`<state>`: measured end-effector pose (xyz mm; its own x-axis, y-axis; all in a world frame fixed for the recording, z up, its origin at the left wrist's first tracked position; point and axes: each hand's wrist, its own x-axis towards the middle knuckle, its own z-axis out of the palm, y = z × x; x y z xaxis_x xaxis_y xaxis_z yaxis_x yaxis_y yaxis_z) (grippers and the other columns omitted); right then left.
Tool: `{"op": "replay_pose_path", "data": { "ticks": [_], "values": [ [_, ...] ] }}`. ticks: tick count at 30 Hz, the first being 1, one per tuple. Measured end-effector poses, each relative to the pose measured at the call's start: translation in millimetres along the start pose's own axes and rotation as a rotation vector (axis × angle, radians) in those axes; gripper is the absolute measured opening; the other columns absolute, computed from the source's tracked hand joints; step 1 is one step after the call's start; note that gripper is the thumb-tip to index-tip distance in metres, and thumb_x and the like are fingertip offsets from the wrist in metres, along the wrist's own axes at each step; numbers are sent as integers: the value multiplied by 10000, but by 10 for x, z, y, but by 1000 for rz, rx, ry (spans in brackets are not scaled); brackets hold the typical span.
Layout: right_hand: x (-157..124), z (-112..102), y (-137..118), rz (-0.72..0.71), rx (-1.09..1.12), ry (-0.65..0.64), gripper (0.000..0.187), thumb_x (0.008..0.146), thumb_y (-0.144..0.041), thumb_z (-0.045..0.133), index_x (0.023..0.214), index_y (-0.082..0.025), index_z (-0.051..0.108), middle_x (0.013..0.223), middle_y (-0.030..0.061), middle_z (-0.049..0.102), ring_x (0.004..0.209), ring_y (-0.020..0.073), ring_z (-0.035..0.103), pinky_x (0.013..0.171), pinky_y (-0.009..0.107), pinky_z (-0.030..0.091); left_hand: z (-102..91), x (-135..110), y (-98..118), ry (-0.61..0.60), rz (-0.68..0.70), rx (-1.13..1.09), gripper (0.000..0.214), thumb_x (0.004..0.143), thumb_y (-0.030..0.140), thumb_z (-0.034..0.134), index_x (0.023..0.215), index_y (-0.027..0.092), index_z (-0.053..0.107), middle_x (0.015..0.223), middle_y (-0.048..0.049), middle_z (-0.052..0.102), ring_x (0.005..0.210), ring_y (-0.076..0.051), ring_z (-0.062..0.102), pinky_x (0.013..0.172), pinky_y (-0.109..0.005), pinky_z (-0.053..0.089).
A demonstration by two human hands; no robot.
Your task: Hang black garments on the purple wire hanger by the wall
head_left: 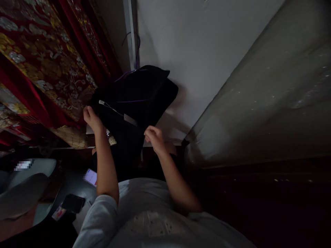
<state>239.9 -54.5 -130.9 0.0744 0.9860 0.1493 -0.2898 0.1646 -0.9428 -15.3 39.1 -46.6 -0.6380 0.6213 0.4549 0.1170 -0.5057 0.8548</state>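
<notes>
A black garment [131,86] hangs in front of me against the pale wall, a thin purple cord running over its top. Its exact kind is hard to make out in the dim light. A pale tag [130,120] dangles from it on a white string. My left hand [92,119] is closed on the garment's left edge, fingers pinched. On the right edge, lower down, my right hand [154,137] is closed on the cloth too. The fabric spreads between both hands and drops toward my lap.
Red curtains with gold and silver patterns [49,62] hang on the left. A lit phone [91,177] and a dark flat object [73,203] lie at lower left, near another person's pale sleeve [26,194]. On the right hangs a grey, shiny sheet [271,96]. A metal post [132,34] stands behind the garment.
</notes>
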Motion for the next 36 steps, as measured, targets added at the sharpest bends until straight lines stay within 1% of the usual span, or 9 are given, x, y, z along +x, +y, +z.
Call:
{"op": "replay_pose_path", "data": {
  "ticks": [2, 6, 8, 12, 19, 23, 27, 31, 36],
  "values": [
    [-11, -95, 4, 19, 69, 62, 165, 671, -299, 601, 555, -205, 529, 429, -78, 383, 391, 56, 356, 429, 204, 269, 28, -93, 20, -29, 223, 174, 215, 1045, 384, 505, 1077, 182, 572, 1195, -84, 641, 1246, -216, 594, 1147, -374, 436],
    [30, -172, -93, -8, 173, 133, 152, 639, -279, 621, 542, -199, 535, 450, -85, 362, 379, 36, 305, 409, 194, 260, 146, 34, 88, -325, 497, 267, 318, 1024, 514, 554, 1048, 199, 589, 1304, -100, 619, 1316, -234, 563, 1209, -404, 376],
    [23, -101, -137, -11, 211, 119, 138, 633, -262, 620, 539, -195, 544, 466, -77, 392, 381, 32, 305, 406, 193, 267, 184, 154, 53, -360, 481, 234, 364, 1037, 553, 506, 1048, 199, 590, 1221, -94, 651, 1242, -225, 607, 1176, -397, 410],
    [-48, 96, -152, 23, 185, 25, 145, 645, -260, 613, 531, -195, 552, 443, -71, 392, 379, 46, 357, 412, 197, 281, 146, 211, -98, -257, 364, 187, 448, 1039, 611, 438, 1010, 194, 601, 1049, -75, 663, 1101, -213, 652, 1101, -381, 473],
    [-105, 62, -127, 5, 165, -32, 148, 676, -242, 610, 547, -196, 555, 457, -70, 408, 390, 51, 373, 423, 198, 294, 81, -378, -294, -354, 172, 136, 527, 972, 732, 463, 1026, 211, 521, 1052, -91, 631, 906, -210, 669, 797, -353, 582],
    [-24, -140, -200, -31, 171, 55, 152, 659, -247, 624, 537, -196, 549, 455, -70, 406, 383, 46, 351, 411, 195, 293, 214, -579, -151, -349, 416, 249, 465, 1037, 655, 396, 1020, 209, 526, 1227, -132, 625, 1163, -244, 629, 1023, -413, 515],
    [69, -402, -353, -86, 202, 200, 141, 586, -254, 629, 501, -196, 532, 444, -71, 390, 367, 36, 313, 390, 192, 273, 442, -311, 122, -360, 616, 346, 380, 1075, 554, 393, 1034, 210, 549, 1313, -117, 599, 1322, -251, 557, 1182, -449, 392],
    [61, -459, -411, -81, 209, 206, 151, 580, -262, 635, 499, -199, 524, 462, -64, 397, 385, 35, 290, 395, 200, 279, 588, 116, 158, -407, 484, 310, 337, 1047, 516, 514, 979, 193, 582, 1148, -95, 656, 1259, -251, 595, 1184, -432, 394],
    [-16, -256, -304, -32, 183, 99, 125, 625, -273, 630, 553, -205, 554, 464, -61, 406, 399, 54, 340, 424, 215, 298, 419, 169, -141, -348, 21, 61, 307, 1007, 440, 583, 827, 191, 576, 901, -48, 658, 1067, -212, 665, 1082, -370, 493]
  ]
}}
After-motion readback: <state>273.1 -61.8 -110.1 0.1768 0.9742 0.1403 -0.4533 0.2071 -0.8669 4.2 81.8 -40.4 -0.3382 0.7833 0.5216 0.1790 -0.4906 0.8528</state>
